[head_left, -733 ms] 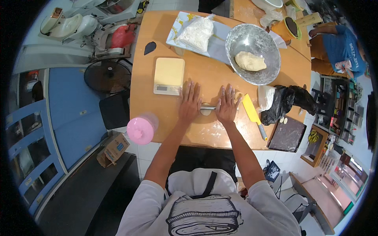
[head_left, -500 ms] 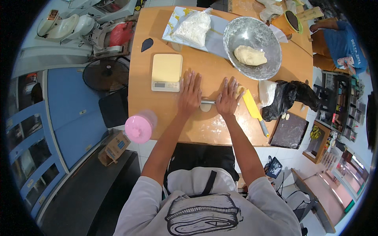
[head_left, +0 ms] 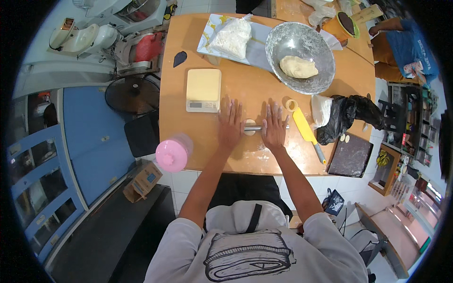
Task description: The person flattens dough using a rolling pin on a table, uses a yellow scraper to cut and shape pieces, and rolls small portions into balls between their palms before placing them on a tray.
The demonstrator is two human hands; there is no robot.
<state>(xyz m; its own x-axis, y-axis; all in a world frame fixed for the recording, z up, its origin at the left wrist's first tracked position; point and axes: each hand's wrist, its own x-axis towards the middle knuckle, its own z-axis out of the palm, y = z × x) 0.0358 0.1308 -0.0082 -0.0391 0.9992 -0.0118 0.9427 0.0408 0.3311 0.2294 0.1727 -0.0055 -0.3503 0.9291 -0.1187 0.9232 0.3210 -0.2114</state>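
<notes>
Both my hands lie flat, fingers stretched forward, on a thin metal rolling pin. My left hand presses its left part and my right hand its right part. Between them a small flattened dough disc lies under the pin on the wooden table. Just beyond my right fingertips sits a tan ring, beside a yellow-bladed knife with a grey handle. A digital scale stands ahead of my left hand. The large dough lump rests inside a floured metal bowl.
A bag of white flour lies on a patterned board at the back. Left of me is a pink lidded container. Black plastic bags and a dark tray with small dough discs are at right. Another person stands far right.
Both hands have drawn back toward me with the rolling pin, which now crosses the disc nearer its middle. My right fingers have moved off the tan ring. The view has shifted slightly.
</notes>
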